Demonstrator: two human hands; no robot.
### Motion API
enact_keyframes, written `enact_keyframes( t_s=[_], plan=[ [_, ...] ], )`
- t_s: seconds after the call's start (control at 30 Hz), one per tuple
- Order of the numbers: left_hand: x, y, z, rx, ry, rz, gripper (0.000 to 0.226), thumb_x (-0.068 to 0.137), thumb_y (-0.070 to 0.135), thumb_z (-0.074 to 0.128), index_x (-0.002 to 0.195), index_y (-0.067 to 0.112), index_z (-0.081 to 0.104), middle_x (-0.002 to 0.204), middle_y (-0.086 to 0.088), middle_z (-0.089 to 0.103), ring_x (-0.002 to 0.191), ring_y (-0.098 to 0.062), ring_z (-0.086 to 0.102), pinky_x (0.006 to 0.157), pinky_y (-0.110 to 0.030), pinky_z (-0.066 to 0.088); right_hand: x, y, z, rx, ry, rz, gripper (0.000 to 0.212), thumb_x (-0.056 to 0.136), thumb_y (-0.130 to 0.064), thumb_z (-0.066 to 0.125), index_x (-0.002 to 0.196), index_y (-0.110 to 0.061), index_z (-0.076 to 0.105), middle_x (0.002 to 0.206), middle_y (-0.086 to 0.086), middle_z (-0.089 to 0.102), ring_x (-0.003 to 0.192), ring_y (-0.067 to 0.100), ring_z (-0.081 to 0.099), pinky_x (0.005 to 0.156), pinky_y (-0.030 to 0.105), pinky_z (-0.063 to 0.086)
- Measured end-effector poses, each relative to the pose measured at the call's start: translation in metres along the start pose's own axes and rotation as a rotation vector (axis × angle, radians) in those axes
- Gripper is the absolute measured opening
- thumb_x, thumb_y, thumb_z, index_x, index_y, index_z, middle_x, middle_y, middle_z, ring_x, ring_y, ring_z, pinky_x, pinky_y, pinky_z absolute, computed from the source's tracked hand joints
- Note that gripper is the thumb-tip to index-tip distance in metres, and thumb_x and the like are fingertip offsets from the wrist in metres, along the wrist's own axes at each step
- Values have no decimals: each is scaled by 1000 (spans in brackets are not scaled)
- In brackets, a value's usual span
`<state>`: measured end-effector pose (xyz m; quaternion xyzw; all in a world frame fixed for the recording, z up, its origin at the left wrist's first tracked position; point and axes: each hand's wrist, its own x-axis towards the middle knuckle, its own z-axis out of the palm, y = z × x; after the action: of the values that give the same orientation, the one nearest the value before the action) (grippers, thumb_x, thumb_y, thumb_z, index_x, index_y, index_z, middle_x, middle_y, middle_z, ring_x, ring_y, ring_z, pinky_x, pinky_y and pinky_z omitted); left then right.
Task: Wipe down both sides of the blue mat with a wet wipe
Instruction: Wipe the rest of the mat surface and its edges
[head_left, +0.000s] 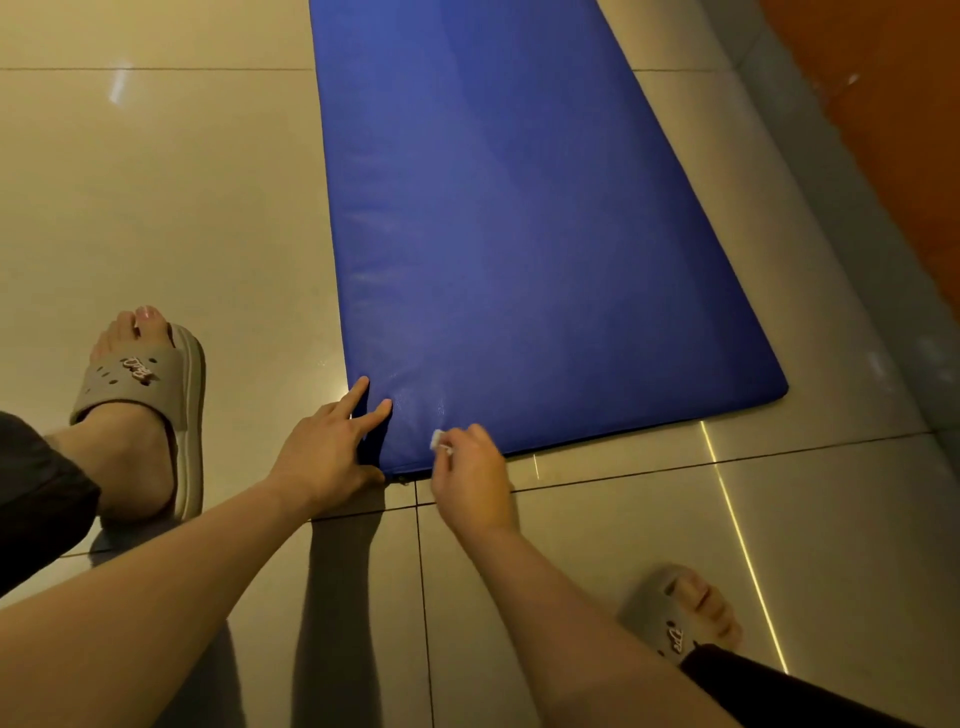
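Note:
The blue mat (519, 218) lies flat on the tiled floor and runs away from me to the top of the view. My left hand (332, 452) is at its near left corner, two straight fingers lying on top and the thumb by the near edge. My right hand (470, 480) sits at the near edge just to the right, fingers curled around a small crumpled white wet wipe (438, 440), which touches the mat surface.
Glossy beige floor tiles (156, 182) surround the mat. My left foot in a grey slipper (140, 395) stands left of the mat; my right slippered foot (675, 618) is at the lower right. A grey skirting and orange wall (883, 130) run along the right.

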<state>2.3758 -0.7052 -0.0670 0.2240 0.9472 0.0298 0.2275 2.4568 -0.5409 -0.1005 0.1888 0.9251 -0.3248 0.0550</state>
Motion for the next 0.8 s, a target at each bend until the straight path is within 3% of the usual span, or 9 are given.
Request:
enact_keyframes(
  t_s=[0.1, 0.23, 0.33, 0.53, 0.7, 0.8],
  plan=[
    [0, -1, 1, 20, 20, 3, 93, 85, 61, 69, 159, 39, 18, 170, -2, 6, 139, -28, 41, 109, -40, 43, 13, 13, -12, -34, 12, 10, 14, 102, -22, 54, 114, -16, 60, 110, 1, 55, 90, 16, 63, 80, 31, 58],
    [0, -1, 3, 26, 27, 8, 92, 86, 61, 69, 159, 39, 18, 170, -3, 6, 140, -29, 41, 110, -40, 43, 47, 68, -67, -1, 225, 294, 6, 99, -17, 57, 105, -15, 58, 106, 3, 58, 88, 22, 63, 73, 34, 53],
    [0, 0, 5, 28, 19, 1, 91, 87, 61, 67, 159, 39, 16, 170, -1, 5, 141, -28, 39, 110, -40, 43, 55, 80, -81, 10, 293, 351, 9, 99, -16, 59, 108, -16, 57, 106, 3, 60, 87, 22, 62, 72, 38, 56],
    [0, 0, 8, 9, 22, -20, 91, 87, 61, 67, 159, 40, 15, 170, 1, 3, 142, -27, 35, 110, -40, 43, 12, 16, -22, 67, 150, 204, 17, 103, -25, 51, 114, -19, 63, 103, -5, 56, 85, 11, 59, 73, 26, 55],
    [1, -1, 10, -3, 35, -29, 93, 86, 61, 69, 159, 40, 15, 170, 2, 2, 141, -26, 36, 107, -38, 45, 0, -16, 8, 26, -89, -55, 18, 103, -28, 54, 119, -22, 60, 112, -3, 58, 97, 16, 63, 83, 31, 59],
    [1, -3, 10, -19, 33, -16, 92, 86, 60, 68, 159, 41, 15, 170, 3, 2, 143, -26, 33, 108, -39, 44, 17, 9, -10, -12, -54, -5, 8, 102, -23, 55, 108, -19, 59, 104, -1, 58, 89, 17, 64, 78, 35, 60]
  ],
)
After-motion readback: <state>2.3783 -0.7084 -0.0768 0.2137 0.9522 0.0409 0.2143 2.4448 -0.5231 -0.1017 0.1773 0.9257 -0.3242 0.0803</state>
